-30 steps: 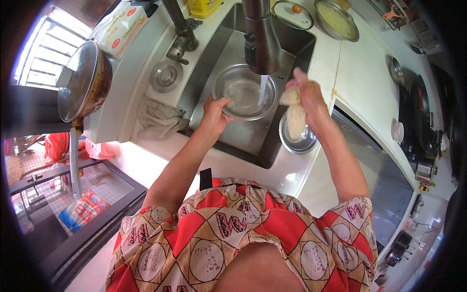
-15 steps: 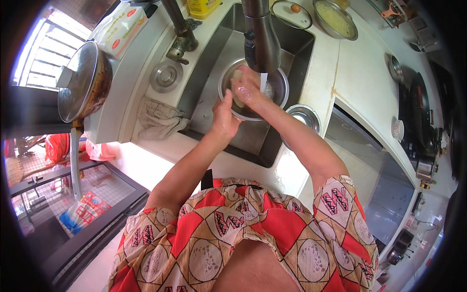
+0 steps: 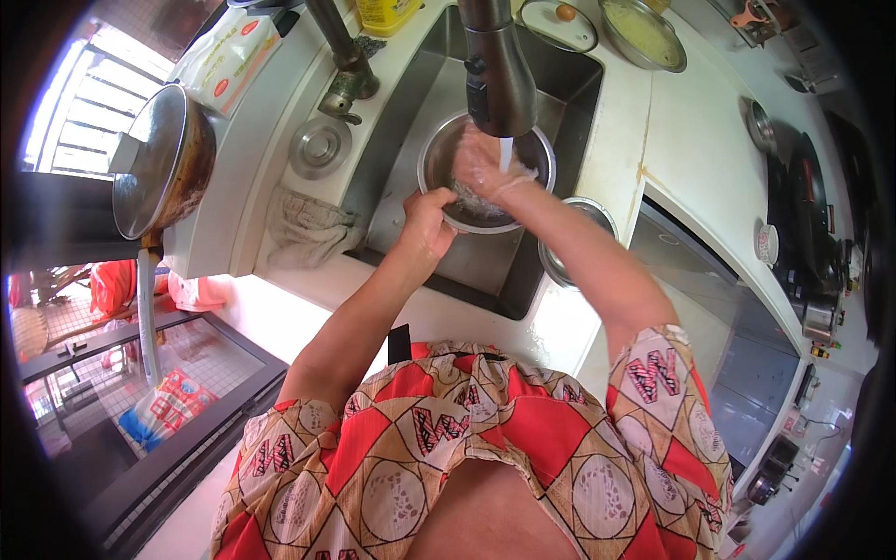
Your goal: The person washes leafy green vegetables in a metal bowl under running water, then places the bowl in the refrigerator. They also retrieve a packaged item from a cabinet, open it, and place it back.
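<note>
A round metal bowl (image 3: 548, 170) sits in the dark sink (image 3: 387, 217), beneath the grey faucet (image 3: 501, 98). Its left front rim is held by my left hand (image 3: 428, 220), thumb over the edge and fingers underneath. Inside the bowl is my right hand (image 3: 482, 161), wet and beside the falling stream of water (image 3: 506, 155). The right fingers point down into the bowl, smeared by motion and partly hidden, so whatever they hold cannot be made out. Splashing water shows around them.
Another metal bowl (image 3: 597, 213) stands at the sink's right edge. A grey cloth (image 3: 308, 230) and a metal sink strainer (image 3: 320, 147) lie at its left. Behind are a glass lid (image 3: 546, 30) and a bowl of pale food (image 3: 644, 35). An open drawer (image 3: 686, 238) is at right.
My right hand has turned and shifted within the bowl, and the pale yellowish thing by its fingers no longer shows. My left hand still grips the rim, with its thumb lower.
</note>
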### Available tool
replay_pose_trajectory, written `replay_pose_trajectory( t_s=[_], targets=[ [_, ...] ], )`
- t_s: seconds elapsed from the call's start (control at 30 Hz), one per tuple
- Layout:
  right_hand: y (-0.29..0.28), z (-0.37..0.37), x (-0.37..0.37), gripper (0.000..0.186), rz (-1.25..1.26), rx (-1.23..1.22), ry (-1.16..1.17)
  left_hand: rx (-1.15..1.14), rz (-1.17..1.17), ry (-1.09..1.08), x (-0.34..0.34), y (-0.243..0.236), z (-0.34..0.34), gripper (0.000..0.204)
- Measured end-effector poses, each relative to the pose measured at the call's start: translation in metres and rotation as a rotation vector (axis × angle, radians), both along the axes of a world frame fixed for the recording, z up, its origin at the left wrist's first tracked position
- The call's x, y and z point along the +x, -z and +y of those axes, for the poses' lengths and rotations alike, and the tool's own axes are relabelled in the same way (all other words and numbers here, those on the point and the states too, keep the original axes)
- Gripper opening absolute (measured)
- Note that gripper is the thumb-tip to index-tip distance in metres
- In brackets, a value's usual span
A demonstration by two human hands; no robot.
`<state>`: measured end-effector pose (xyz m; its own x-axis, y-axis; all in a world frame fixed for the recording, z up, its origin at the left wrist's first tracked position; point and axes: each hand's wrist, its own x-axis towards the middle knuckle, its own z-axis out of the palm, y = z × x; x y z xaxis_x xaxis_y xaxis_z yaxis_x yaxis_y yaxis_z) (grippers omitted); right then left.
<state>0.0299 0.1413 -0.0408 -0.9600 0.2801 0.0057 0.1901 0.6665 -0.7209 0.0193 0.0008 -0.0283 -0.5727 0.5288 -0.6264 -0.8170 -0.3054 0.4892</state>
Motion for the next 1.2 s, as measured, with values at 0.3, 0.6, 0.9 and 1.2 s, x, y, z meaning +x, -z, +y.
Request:
replay_pose_trajectory(
  t_s=[0.3, 0.6, 0.9, 1.2],
  targets=[
    [-0.008, -0.002, 0.004, 0.028, 0.185, 0.522, -0.455, -0.119, 0.071, 0.158, -0.001, -0.012, -0.02, 0.039],
    [-0.006, 0.002, 0.002, 0.019, 0.02, 0.476, -0.028, -0.102, 0.131, 0.046, -0.004, -0.02, -0.016, 0.043],
    [-0.033, -0.05, 0.016, 0.019, -0.169, -0.017, -0.409, 0.066, 0.083, -0.118, -0.027, 0.009, -0.022, 0.041],
    [0.006, 0.031, -0.004, 0.024, 0.28, 0.552, -0.223, -0.373, 0.511, 0.003, -0.023, -0.021, -0.008, 0.049]
  ],
)
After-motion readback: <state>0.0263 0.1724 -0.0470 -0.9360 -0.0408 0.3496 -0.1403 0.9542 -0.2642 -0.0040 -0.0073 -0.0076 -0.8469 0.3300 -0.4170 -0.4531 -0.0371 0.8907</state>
